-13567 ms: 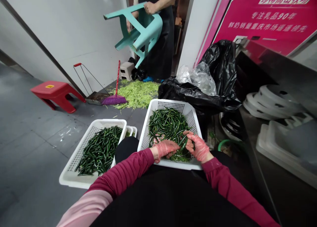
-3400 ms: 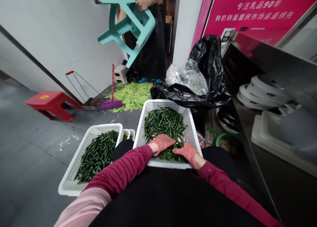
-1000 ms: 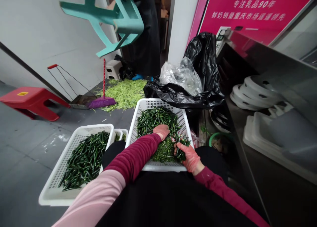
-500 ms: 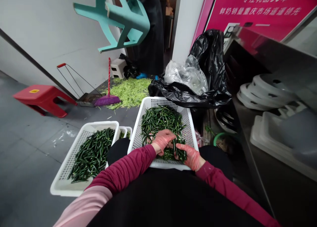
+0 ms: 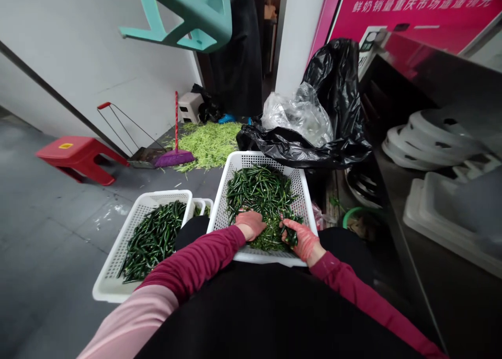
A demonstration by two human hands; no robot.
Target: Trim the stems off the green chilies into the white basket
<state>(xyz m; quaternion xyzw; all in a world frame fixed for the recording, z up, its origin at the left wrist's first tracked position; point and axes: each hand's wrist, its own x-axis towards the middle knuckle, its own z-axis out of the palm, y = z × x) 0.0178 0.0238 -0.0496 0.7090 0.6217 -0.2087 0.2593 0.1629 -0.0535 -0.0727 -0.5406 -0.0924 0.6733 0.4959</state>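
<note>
A white perforated basket [image 5: 215, 224] rests at my lap, holding long dark green chili peppers [image 5: 261, 184]. Short green stem bits [image 5: 270, 233] lie toward its near side. My left hand [image 5: 251, 224], in a thin clear glove over a reddish one or skin, reaches down into the peppers at the basket's left; its fingertips are hidden. On the right, my right hand [image 5: 304, 240], gloved alike, is closed around a small bunch of green chilies [image 5: 290, 235] above the stem bits. A second white basket [image 5: 102, 288] of chilies stands on the floor to the left.
Light green trimmings [image 5: 212, 145] cover the floor ahead, beside a purple broom [image 5: 174, 158] and a red stool [image 5: 78, 152]. A black plastic bag [image 5: 333, 87] stands behind my basket. Another person in dark clothing [image 5: 239, 61] stands beyond, near a raised turquoise stool [image 5: 196, 14].
My left hand has left the bunch at my right hand and moved left, down into the peppers. My right hand still holds its bunch. The turquoise stool has moved up in view.
</note>
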